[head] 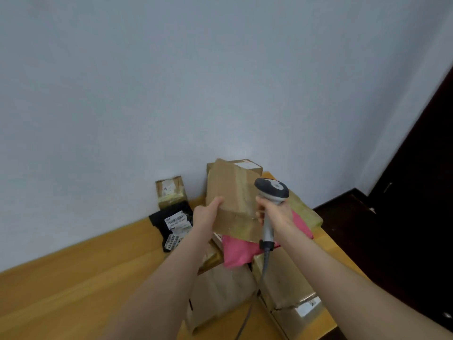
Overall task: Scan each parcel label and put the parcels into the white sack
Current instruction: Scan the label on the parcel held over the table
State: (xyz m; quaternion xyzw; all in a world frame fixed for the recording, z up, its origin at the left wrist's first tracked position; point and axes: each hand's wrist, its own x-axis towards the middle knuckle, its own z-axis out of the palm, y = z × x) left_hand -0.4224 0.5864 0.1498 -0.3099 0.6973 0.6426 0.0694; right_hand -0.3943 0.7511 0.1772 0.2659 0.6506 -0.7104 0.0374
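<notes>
Parcels (220, 290) lie in a heap on the wooden worktop (73, 278) by the grey wall (171, 82). The left hand (206, 217) holds one brown cardboard parcel (232, 200) above the heap, thumb pressed on its near face; the other fingers are hidden behind it. The right hand (277, 214) has its fingers (259, 203) curled round the handle of a grey scanner (272, 190), just beside the parcel's right edge. Below lies a pink bag (237, 251), and to the left a black bag (171, 222) with white labels.
</notes>
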